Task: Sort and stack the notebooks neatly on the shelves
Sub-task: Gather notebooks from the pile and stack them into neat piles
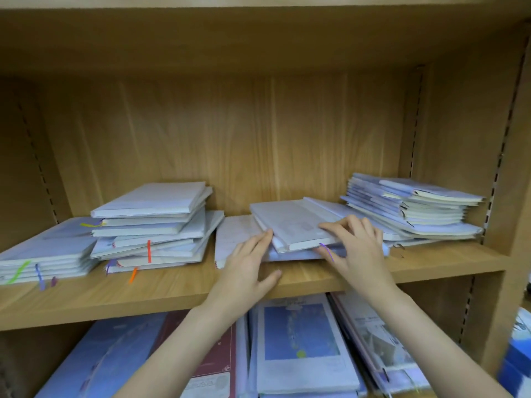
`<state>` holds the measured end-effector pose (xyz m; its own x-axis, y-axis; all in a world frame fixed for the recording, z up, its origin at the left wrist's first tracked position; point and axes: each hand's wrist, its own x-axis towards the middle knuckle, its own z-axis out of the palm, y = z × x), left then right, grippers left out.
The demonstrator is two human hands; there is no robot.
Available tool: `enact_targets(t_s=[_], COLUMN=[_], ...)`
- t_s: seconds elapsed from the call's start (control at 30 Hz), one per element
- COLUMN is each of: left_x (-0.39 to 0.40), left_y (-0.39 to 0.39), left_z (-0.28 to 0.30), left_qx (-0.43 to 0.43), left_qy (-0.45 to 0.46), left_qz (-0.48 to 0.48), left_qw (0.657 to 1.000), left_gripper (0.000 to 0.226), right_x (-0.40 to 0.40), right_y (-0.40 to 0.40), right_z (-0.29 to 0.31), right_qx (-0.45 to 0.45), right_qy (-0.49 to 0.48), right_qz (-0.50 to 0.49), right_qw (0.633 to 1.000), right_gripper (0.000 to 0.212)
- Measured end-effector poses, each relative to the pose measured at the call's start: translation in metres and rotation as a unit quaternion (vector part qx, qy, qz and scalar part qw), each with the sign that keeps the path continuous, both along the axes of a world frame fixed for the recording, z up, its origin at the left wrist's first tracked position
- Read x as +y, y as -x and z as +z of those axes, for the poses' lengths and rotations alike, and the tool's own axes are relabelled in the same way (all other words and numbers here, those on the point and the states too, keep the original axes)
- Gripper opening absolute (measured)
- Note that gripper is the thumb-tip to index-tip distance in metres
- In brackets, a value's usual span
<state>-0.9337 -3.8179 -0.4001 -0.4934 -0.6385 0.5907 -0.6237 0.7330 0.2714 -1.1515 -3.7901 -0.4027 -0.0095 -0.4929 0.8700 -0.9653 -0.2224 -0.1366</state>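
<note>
- We are reaching both bare hands onto the light wooden shelf board (pixel 287 278) of an open bookcase.
- Our left hand (pixel 249 261) is lying with straight fingers against the left edge of a small pile of pale grey hardcover notebooks (pixel 290 225) in the middle of the shelf, thumb spread out over the wood.
- Our right hand (pixel 355 244) is gripping the same pile at its near right corner, fingers curled over the top cover and thumb beneath, just beside a purple ribbon marker (pixel 327 251).
- The top notebook of that pile is sitting askew on the ones under it.
- To the left, a crooked stack of white notebooks with orange ribbons (pixel 152 222) is leaning beside a lower flat stack with green and purple ribbons (pixel 46 254).
- To the right, a tall stack of thin soft-cover notebooks with cream page edges (pixel 413 208) is resting against the side panel.
- On the lower shelf, a blue-covered book (pixel 301 337) and a dark red book (pixel 215 360) are lying flat.
</note>
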Motion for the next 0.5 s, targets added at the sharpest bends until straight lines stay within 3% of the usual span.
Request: enact_targets(t_s=[0.13, 0.23, 0.37, 0.5], left_x=[-0.002, -0.007, -0.01, -0.011], left_y=[-0.003, 0.01, 0.023, 0.011], left_z=[0.005, 0.013, 0.014, 0.015], left_qx=[0.02, 0.042, 0.034, 0.056], left_qy=[0.041, 0.065, 0.08, 0.106], left_qz=[0.0, -0.004, 0.0, 0.008], left_qw=[0.999, 0.997, 0.996, 0.993], left_gripper=[0.058, 0.045, 0.035, 0.023], right_x=[0.003, 0.005, 0.01, 0.012], right_y=[0.0, 0.005, 0.011, 0.008], right_z=[0.018, 0.049, 0.069, 0.064], right_qx=[-0.056, -0.147, -0.079, -0.095], right_qy=[-0.042, -0.118, -0.219, -0.194], right_qz=[0.043, 0.095, 0.115, 0.095], right_qw=[0.997, 0.978, 0.966, 0.972], right_gripper=[0.045, 0.026, 0.022, 0.027])
